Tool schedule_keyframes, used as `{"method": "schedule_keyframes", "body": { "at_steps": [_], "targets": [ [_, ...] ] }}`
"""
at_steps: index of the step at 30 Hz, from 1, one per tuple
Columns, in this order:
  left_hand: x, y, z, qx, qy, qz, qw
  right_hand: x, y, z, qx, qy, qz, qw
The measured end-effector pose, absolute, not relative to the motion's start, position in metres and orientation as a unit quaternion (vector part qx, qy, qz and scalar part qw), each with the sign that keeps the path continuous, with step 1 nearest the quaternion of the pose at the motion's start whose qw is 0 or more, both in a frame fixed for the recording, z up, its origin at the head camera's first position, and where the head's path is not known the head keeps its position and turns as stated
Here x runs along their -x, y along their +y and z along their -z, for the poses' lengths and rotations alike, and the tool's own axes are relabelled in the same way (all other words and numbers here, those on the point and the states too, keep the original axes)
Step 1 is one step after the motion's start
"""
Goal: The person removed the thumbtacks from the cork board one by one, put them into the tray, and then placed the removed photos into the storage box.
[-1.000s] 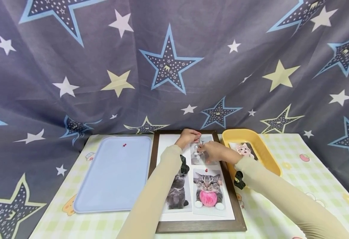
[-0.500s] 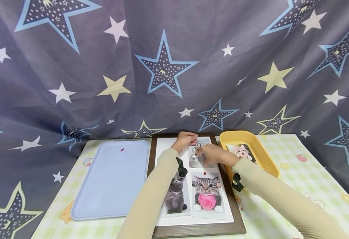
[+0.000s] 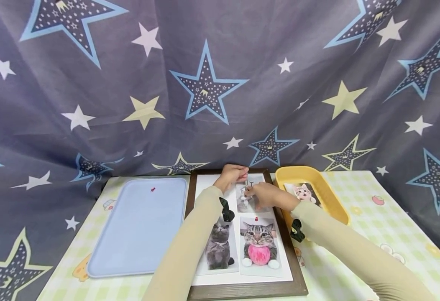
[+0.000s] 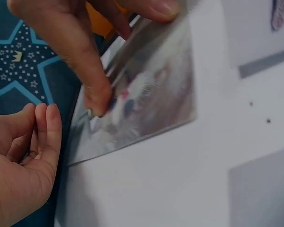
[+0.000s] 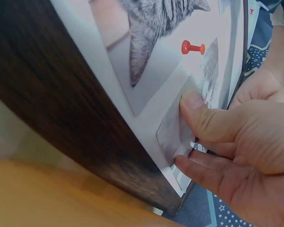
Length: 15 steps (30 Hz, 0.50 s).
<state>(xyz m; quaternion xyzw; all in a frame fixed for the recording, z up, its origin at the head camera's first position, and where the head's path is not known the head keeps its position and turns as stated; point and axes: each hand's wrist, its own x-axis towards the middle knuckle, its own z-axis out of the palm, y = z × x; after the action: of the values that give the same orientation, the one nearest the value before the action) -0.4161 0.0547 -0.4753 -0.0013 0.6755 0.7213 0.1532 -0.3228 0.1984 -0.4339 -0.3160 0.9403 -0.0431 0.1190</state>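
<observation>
At the top right of a dark-framed white board (image 3: 235, 279), my right hand (image 3: 267, 195) presses a cat photo (image 3: 244, 204) flat with its fingertips and thumb. In the left wrist view, one finger bends down near the photo's edge. My left hand (image 3: 232, 175) is at the photo's top edge, its fingertips brought together in a pinch. Those fingertips hide a small push pin, whose red showed a second ago. Below lie a grey cat photo (image 3: 220, 246) and a tabby cat photo (image 3: 259, 251), the latter with a red push pin (image 3: 256, 218) at its top.
A pale blue tray (image 3: 137, 230) with one red push pin (image 3: 153, 189) on it is left of the board. To the right, a yellow bin (image 3: 333, 200) contains another cat photo (image 3: 303, 192). A star-patterned curtain (image 3: 190, 138) hangs behind the checked tablecloth (image 3: 359, 242).
The head view has shifted slightly. Both hands stay at the top right photo, and the red at my left fingertips, seen a second ago, is now hidden.
</observation>
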Motion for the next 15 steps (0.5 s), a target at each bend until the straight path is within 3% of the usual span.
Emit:
{"method": "schedule_keyframes", "body": {
  "at_steps": [15],
  "targets": [
    [0.416,0.046,0.449,-0.042,0.651,-0.739,0.165,0.323,0.199,0.432,0.332,0.936,0.041,0.107]
  ]
}}
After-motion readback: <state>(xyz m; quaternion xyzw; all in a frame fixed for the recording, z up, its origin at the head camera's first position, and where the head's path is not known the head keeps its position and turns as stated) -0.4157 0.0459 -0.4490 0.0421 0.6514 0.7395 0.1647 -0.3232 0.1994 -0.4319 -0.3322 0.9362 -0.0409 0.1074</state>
